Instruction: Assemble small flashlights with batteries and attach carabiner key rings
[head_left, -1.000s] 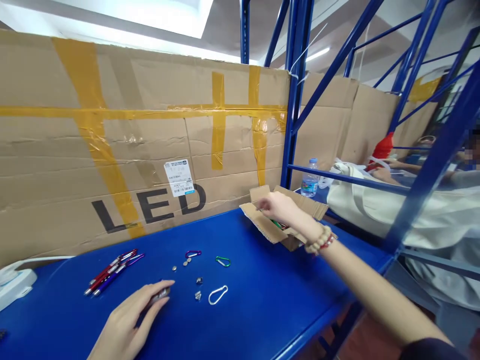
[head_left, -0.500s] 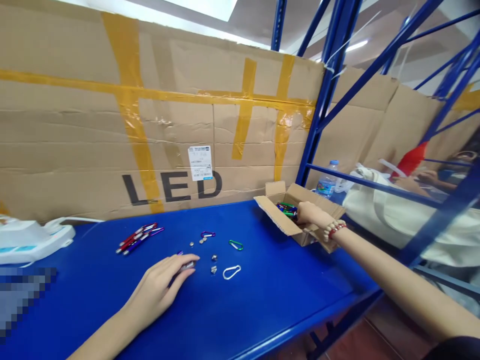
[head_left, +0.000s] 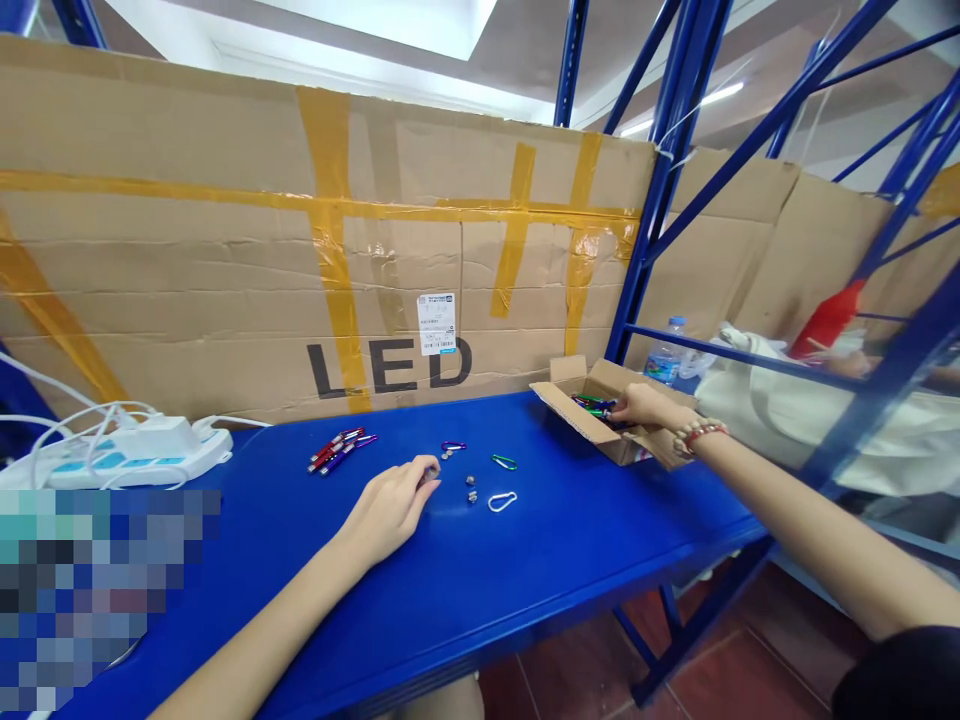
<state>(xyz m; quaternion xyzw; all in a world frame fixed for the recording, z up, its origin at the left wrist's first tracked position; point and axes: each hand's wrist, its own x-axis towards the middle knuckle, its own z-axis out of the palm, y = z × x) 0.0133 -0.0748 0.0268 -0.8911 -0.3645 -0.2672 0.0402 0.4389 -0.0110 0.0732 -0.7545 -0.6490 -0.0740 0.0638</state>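
From where I stand, the biggest thing is the taped cardboard sheet (head_left: 225, 300) across the upper left and centre of the frame, with the blue table (head_left: 420, 590) spread below it through the middle. The open cardboard box (head_left: 574, 412) sits right of centre, near the table's far edge, with coloured pieces (head_left: 591, 403) inside. The step in hand, I'd judge, is picking among those pieces: the right hand (head_left: 646, 404) reaches over the box, fingers curled down at its contents, and whether they have closed on anything I can't tell. Drawing a piece out calls for a narrow pinch on just one and a straight lift past the flaps. The left hand (head_left: 390, 503) rests near the centre, thumb and forefinger almost together around a small greyish thing (head_left: 431, 473), too covered to name. Red and purple metal pieces (head_left: 341, 452) lie bunched left of centre. Just right of the left hand are a silver carabiner (head_left: 501, 496), a smaller green carabiner (head_left: 504, 460) and a purple one (head_left: 454, 446) farther back; smallest are the shiny metal bits (head_left: 471, 497) between hand and silver carabiner.
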